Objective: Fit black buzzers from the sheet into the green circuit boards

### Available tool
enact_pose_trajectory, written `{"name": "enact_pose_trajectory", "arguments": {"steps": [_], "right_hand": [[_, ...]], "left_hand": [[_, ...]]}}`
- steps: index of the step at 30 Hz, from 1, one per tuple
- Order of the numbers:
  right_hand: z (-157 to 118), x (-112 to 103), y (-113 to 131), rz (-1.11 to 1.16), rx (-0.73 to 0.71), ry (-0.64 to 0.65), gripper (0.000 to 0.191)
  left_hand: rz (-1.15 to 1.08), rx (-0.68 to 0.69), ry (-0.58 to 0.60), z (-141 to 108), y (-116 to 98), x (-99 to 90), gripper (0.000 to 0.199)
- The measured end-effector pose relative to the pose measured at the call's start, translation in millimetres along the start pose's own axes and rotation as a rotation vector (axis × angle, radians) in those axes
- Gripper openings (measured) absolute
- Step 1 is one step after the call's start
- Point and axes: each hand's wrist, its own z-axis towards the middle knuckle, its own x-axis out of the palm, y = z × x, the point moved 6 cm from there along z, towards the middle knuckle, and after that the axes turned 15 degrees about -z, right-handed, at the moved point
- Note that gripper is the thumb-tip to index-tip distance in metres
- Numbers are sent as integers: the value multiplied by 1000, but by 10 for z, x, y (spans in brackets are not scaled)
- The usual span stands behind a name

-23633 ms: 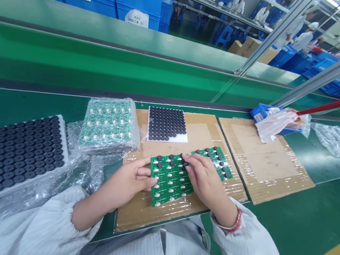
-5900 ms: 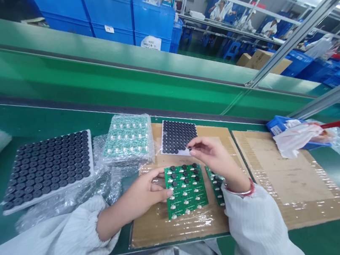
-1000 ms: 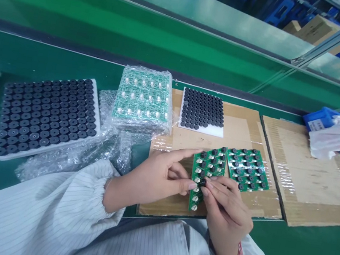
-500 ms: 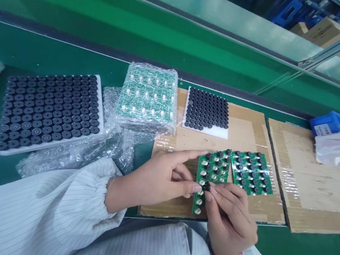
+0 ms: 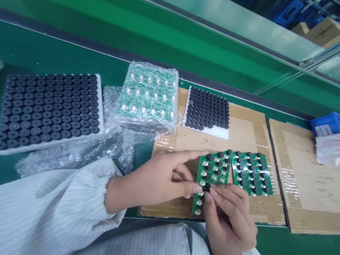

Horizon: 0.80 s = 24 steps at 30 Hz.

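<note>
A green circuit board (image 5: 221,169) with white connectors and several black round parts lies under my hands, over the cardboard. My left hand (image 5: 162,177) grips its left edge, index finger stretched to the upper corner and thumb at the lower left. Between the thumb and fingertips of my right hand (image 5: 231,217) is a small black part (image 5: 207,187), held against the board's left column. Just right of this board lies a second green board (image 5: 252,172) covered with black round parts. Behind them, a white foam sheet (image 5: 217,131) carries rows of black round parts.
Bubble-wrapped boards (image 5: 147,94) are stacked at the centre back. Left of them lies a larger foam tray (image 5: 100,108) of black round parts, beside loose bubble wrap (image 5: 116,147). Another cardboard sheet (image 5: 313,174) and a blue bin (image 5: 328,125) are on the right.
</note>
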Motion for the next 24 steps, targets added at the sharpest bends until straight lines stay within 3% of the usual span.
{"name": "enact_pose_trajectory", "arguments": {"steps": [10,24], "right_hand": [[23,5,38,-6,-52,48,23],[31,18,-5,41,-17,67,25]], "left_hand": [[5,-10,-7,-6,-13,-11,62],[16,0,-6,-6,-17,-5,63]]}}
